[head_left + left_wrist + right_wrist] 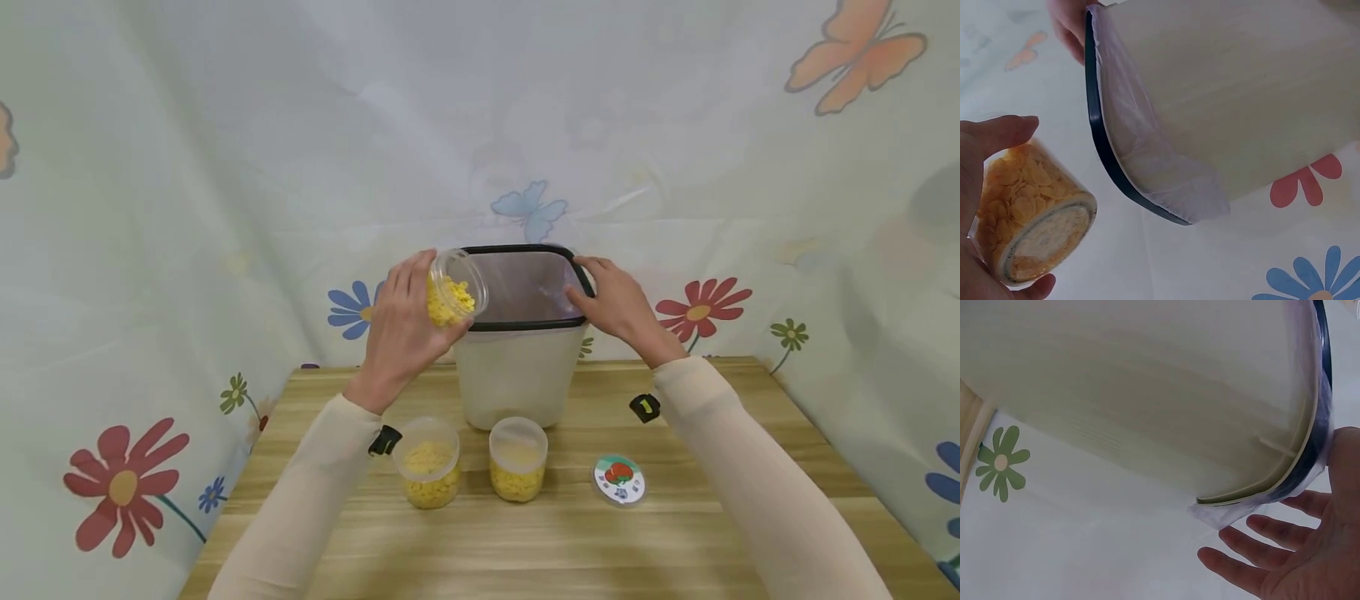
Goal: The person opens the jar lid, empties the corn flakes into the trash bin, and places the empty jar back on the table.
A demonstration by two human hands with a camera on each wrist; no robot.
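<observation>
My left hand [408,321] grips a clear plastic jar [1044,206] partly filled with yellow flakes [450,300]. The jar is tilted, its mouth facing the left side of a pale trash can [517,375]. Flakes lie inside, near the jar's mouth. A black rim [525,325] holds a thin lilac bag [1147,144] that lines the can and folds over its outside. At the rim's right side, my right hand [618,304] holds on, thumb inside and fingers outside. In the right wrist view, its lower fingers [1254,550] spread out below the rim.
Two more clear jars stand before the can, one at left [429,483] and one at centre [517,479], both with yellow flakes. A round lid with a tomato picture [619,480] lies right of them on the wooden table [525,558]. Flower-printed cloth [360,192] hangs behind.
</observation>
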